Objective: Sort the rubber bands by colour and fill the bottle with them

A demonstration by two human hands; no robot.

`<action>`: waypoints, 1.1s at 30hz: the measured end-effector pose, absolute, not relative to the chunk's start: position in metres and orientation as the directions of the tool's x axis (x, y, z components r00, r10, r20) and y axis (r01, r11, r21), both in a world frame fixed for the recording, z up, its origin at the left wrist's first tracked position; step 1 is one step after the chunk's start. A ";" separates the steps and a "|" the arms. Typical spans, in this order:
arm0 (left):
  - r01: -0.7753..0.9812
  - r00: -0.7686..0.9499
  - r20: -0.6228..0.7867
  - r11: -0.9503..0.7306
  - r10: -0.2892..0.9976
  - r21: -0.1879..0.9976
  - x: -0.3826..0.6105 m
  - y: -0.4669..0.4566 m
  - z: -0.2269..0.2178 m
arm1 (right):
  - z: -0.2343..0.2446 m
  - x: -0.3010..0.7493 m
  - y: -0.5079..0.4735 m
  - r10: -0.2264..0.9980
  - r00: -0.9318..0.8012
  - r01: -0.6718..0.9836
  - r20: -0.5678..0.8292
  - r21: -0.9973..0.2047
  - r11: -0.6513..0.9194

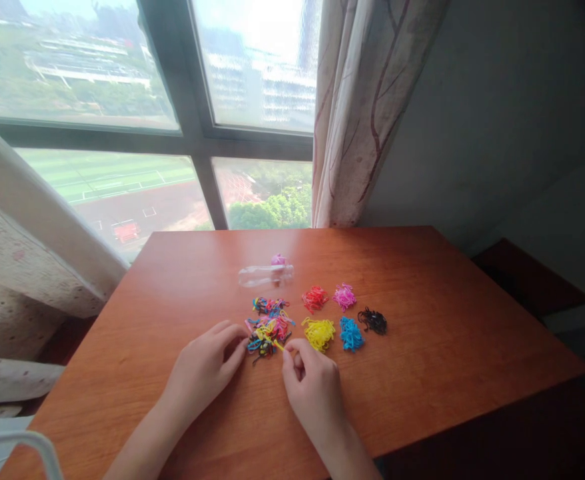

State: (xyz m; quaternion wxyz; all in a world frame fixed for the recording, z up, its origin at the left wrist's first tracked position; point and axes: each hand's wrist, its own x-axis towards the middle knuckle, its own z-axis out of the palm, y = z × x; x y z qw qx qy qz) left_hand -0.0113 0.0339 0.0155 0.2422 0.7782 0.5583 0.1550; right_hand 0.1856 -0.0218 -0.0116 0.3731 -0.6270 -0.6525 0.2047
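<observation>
A mixed pile of coloured elastic bands (275,326) lies on the table between my hands. A smaller mixed clump (267,306) sits just behind it. My right hand (313,380) is closed at the pile's right edge, pinching a yellow elastic band (277,345) between thumb and finger. At the left edge, my left hand (211,357) curls with thumb and fingertips drawn together against the pile; what they grip is hidden. To the right are sorted heaps: yellow bands (318,333), red bands (315,299), pink bands (344,297), blue bands (351,333) and black bands (373,321).
A clear plastic container (260,275) lies behind the piles, with a pink-purple object (278,260) at its far side. The wooden table (422,400) reaches to a window with curtains (345,120). A white curved bar (27,439) stands at lower left.
</observation>
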 end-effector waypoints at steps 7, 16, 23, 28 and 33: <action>0.799 0.334 -0.032 -0.265 0.942 0.540 -0.012 0.034 0.015 | -0.012 0.189 -0.025 0.973 0.081 0.626 0.218 -0.771 0.121; 0.794 0.340 -0.026 -0.272 0.940 0.544 -0.012 0.033 0.016 | -0.016 0.215 -0.036 0.956 0.157 0.595 0.246 -0.796 0.107; 0.800 0.330 -0.028 -0.264 0.944 0.538 -0.011 0.032 0.019 | -0.013 0.246 -0.030 0.915 0.235 0.714 0.327 -0.697 0.066; 0.804 0.332 -0.039 -0.261 0.943 0.534 -0.011 0.031 0.019 | -0.013 0.252 -0.020 0.896 0.230 0.803 0.380 -0.594 0.046; 0.806 0.326 -0.036 -0.258 0.945 0.533 -0.012 0.031 0.018 | -0.012 0.249 -0.015 0.897 0.209 0.830 0.389 -0.556 0.048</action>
